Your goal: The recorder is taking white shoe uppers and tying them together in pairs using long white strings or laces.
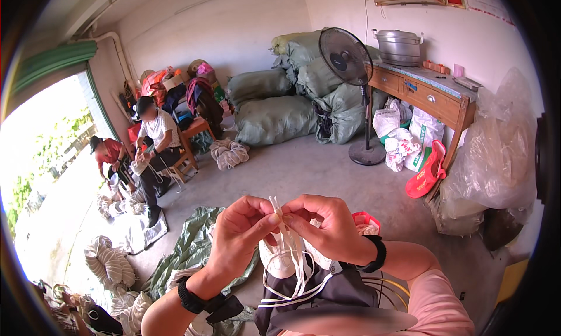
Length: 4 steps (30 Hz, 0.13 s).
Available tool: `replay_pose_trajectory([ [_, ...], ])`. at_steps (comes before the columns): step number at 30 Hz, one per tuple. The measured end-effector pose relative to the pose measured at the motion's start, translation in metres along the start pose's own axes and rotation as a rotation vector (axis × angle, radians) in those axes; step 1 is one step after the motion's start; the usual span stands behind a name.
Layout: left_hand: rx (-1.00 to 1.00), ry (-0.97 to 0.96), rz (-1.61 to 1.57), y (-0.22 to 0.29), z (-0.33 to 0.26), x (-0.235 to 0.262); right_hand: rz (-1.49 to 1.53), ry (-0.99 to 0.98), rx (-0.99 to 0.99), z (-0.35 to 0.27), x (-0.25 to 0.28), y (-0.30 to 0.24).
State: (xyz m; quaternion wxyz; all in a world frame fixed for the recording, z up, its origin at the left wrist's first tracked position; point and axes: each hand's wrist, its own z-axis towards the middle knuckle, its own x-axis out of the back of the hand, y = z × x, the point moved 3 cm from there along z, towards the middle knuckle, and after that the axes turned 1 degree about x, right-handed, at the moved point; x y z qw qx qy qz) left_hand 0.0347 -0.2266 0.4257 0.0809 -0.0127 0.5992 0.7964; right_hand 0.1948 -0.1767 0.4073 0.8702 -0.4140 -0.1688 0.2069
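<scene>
Your left hand (242, 234) and right hand (324, 225) pinch the white straps (279, 210) between fingertips — slacken, and they could slip.

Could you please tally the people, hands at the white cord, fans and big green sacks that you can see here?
Other people: 2 (white shirt, red shirt)
Hands on cord: 2 (left hand, right hand)
Fans: 1
Green sacks: about 6, piled
Total: about 11

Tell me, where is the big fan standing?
In the head view the black pedestal fan stands on the floor at the upper right, between the pile of green sacks and the wooden desk, beside white bags.
</scene>
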Motion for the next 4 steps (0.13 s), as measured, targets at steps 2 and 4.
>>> replay_pose_trajectory([
  [2, -0.001, -0.023, -0.023, -0.0003, -0.0001, 0.0012, -0.008, -0.005, -0.021, 0.0011, 0.0002, 0.0020],
  [4, 0.008, -0.031, 0.001, 0.0000, -0.0012, 0.0015, 0.013, -0.018, -0.063, 0.0025, 0.0004, 0.0045],
])
